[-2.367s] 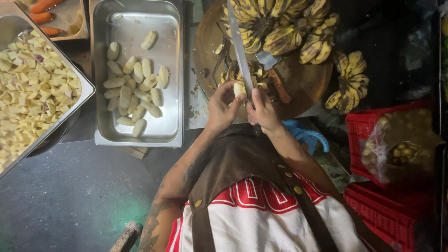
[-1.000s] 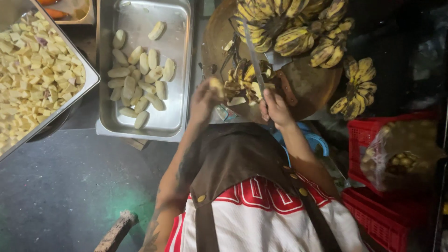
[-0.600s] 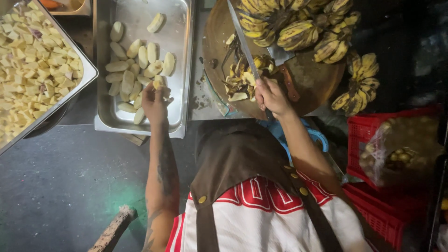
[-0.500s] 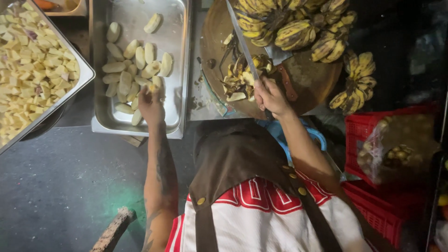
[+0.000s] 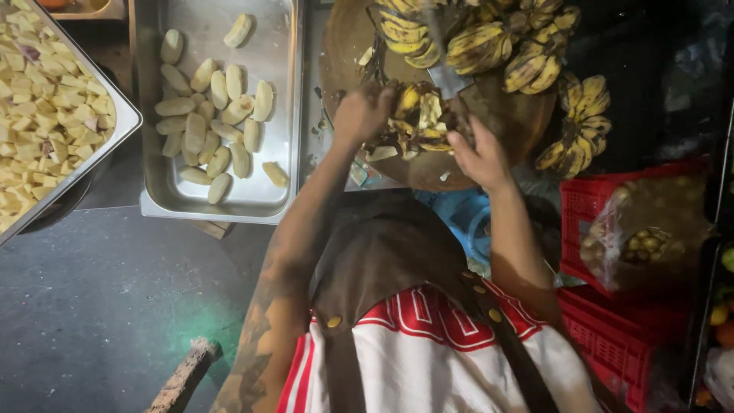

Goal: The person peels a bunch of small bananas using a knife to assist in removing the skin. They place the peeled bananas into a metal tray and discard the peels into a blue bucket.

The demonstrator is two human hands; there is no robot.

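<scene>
Over round wooden board (image 5: 348, 46): left hand (image 5: 361, 113), right hand (image 5: 480, 155) among banana peels (image 5: 417, 122)

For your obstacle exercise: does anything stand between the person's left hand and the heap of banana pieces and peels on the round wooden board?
Nothing visible does. The left hand already rests at the edge of the heap of banana pieces and peels on the round wooden board.

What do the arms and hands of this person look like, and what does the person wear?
Both arms are bare, with no sleeves showing. The left arm carries dark tattoo markings along the forearm. The left hand and right hand wear no gloves; rings or a watch cannot be made out. The person wears a brown apron with studded straps over a white and red top.
</scene>
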